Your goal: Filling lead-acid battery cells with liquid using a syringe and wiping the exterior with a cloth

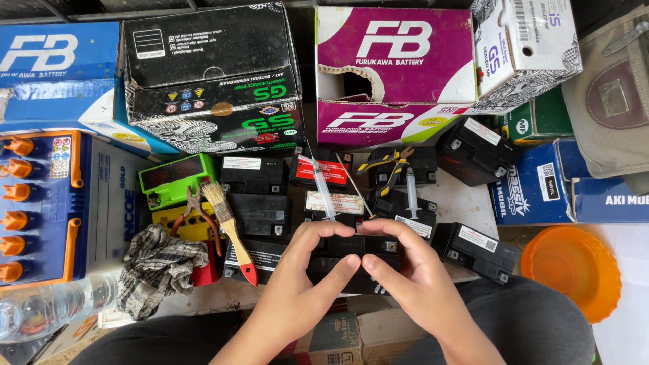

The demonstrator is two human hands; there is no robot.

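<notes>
Both of my hands rest on one small black battery (351,260) lying in front of me among several others. My left hand (307,270) grips its near left side, fingers curled over the top edge and thumb pointing right. My right hand (402,267) holds the right side the same way, and the two thumbs almost meet at the middle. A clear plastic syringe (323,189) and a thin metal rod (355,192) lie on the batteries just beyond my fingertips.
A paintbrush with a red-tipped handle (230,226), pliers (195,209) and a checked rag (159,267) lie to the left. Cardboard battery boxes (395,61) line the back. An orange lid (571,270) sits right; a large blue-and-white battery with orange caps (40,203) sits left.
</notes>
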